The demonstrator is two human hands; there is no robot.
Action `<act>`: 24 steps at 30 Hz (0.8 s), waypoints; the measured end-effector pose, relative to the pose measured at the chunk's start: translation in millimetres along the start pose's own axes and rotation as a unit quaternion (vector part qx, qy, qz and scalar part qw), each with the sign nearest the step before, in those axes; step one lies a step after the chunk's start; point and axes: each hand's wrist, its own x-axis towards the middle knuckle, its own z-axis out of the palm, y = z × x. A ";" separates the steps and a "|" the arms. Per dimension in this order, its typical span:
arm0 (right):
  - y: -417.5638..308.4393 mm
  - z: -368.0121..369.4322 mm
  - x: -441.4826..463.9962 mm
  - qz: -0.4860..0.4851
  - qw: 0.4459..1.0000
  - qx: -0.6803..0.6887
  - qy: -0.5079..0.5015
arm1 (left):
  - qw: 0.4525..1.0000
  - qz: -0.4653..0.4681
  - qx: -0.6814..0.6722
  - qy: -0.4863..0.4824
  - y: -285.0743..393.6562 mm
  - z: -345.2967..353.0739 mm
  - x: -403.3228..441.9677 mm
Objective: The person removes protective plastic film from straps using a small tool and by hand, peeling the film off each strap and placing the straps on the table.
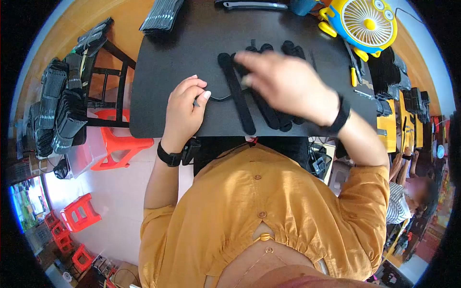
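My left hand [186,106] is over the left part of the dark table [158,67], its fingers pinched round a small dark piece from which a thin black cord [222,99] runs to the right. Blurred by motion, my right hand [278,79] hovers over several long black padded strips [238,98] lying side by side near the front edge. Its fingers point left, near the top of the leftmost strips. Whether anything is between them cannot be made out.
A yellow and blue fan [369,25] stands at the back right, with a yellow-handled tool [354,77] below it. A bundle of grey-black pieces [162,17] lies at the back left. Red stools [115,149] stand to the left. Another person [401,204] sits at the far right.
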 end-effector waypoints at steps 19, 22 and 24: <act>-5.5 21.1 -39.0 0.198 0.862 0.444 -0.143 | 0.998 -0.058 -0.012 -0.008 3.7 -0.7 -0.4; -1.9 13.4 -39.8 0.198 0.843 0.479 -0.140 | 0.998 -0.052 -0.019 -0.024 2.5 -2.6 0.2; 5.0 11.7 -41.2 0.192 0.829 0.508 -0.132 | 0.999 -0.043 -0.017 -0.027 -1.7 -2.3 -0.3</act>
